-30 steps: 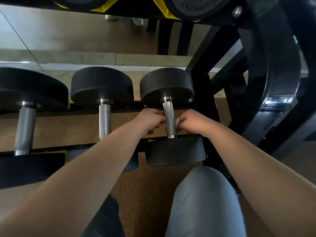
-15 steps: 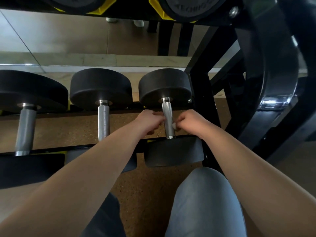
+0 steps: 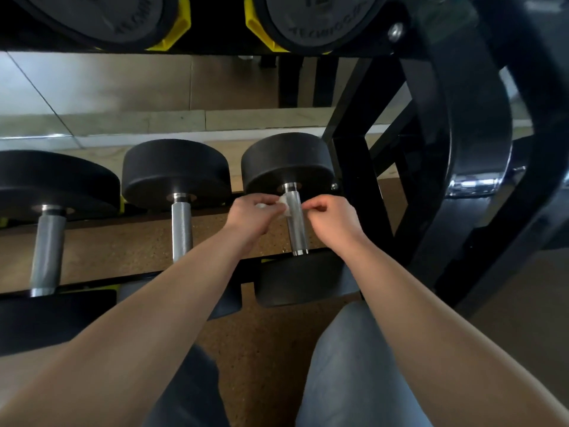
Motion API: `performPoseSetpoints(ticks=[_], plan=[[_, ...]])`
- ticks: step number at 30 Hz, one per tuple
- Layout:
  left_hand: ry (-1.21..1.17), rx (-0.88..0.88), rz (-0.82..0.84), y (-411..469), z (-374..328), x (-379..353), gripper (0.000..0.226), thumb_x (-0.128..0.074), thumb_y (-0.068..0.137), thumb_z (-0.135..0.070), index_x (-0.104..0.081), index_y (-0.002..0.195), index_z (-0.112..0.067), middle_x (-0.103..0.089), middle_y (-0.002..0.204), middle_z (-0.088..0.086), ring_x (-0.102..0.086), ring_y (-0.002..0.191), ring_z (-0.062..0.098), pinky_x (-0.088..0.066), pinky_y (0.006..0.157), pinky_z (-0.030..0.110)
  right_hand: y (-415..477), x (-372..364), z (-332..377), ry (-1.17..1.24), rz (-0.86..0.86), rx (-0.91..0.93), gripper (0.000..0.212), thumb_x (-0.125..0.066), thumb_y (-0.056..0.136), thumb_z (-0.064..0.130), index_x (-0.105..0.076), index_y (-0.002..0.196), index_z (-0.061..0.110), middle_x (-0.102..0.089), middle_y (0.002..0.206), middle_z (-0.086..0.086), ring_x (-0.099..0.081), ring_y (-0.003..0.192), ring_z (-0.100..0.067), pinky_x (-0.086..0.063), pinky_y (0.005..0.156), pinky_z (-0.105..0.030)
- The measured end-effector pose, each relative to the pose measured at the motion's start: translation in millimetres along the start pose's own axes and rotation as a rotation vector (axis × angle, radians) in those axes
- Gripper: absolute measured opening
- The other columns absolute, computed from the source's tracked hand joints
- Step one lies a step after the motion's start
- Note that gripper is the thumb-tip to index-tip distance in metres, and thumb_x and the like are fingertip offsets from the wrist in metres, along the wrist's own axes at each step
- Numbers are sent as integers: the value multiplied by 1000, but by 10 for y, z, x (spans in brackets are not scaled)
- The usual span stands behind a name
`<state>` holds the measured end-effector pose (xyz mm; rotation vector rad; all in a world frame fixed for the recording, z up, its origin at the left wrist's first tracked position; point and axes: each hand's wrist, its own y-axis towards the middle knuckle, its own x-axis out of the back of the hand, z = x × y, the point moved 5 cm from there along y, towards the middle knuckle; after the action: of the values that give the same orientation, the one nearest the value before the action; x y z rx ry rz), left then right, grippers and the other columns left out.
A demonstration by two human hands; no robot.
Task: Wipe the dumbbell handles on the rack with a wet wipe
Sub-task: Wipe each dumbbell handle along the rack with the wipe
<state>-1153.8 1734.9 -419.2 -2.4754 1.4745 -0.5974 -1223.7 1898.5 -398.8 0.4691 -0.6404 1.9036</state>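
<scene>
Three black dumbbells lie on the low shelf of the rack point(image 3: 351, 167). The rightmost dumbbell has a silver handle point(image 3: 296, 229) between its two black heads. A white wet wipe point(image 3: 284, 205) sits against the left side of that handle near its far end. My left hand point(image 3: 253, 215) pinches the wipe from the left. On the other side of the handle, my right hand point(image 3: 331, 221) has its fingers curled beside the metal, pinched by the handle's far end; whether it grips the wipe's other end is hidden.
The middle dumbbell handle point(image 3: 181, 231) and the left one point(image 3: 47, 251) lie to the left. An upper shelf with larger dumbbells in yellow cradles point(image 3: 172, 29) hangs overhead. The black rack upright point(image 3: 462, 143) stands close on the right. My knees are below on the cork-coloured floor point(image 3: 261, 349).
Both hands have slid up the rightmost handle toward its far head, and the white wipe now shows at the handle's left side.
</scene>
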Motion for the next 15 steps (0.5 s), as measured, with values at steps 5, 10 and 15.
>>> performPoseSetpoints(ticks=[5,10,15], plan=[[291,156,242,-17,133,-123,12,-70,94,-30,-75,98,-20,-69,89,3,-62,75,16,-52,68,30,-5,-28,-2,-96,40,-41,26,-55,97,18,-73,113,28,-68,98,10,-65,83,-7,-48,61,-21],[460,240,389,-107,219,-183,13,-69,95,-29,-74,103,-19,-72,96,4,-66,87,17,-55,81,35,26,-39,-5,-95,49,-62,22,-55,97,23,-71,110,28,-68,100,9,-66,86,-10,-50,64,-25],[-21,320,155,45,190,-213,8,-66,96,-18,-70,93,-11,-55,73,3,-47,56,11,-36,49,20,11,-35,8,-90,59,-54,14,-56,99,23,-70,104,26,-69,91,5,-66,78,-11,-45,59,-24]])
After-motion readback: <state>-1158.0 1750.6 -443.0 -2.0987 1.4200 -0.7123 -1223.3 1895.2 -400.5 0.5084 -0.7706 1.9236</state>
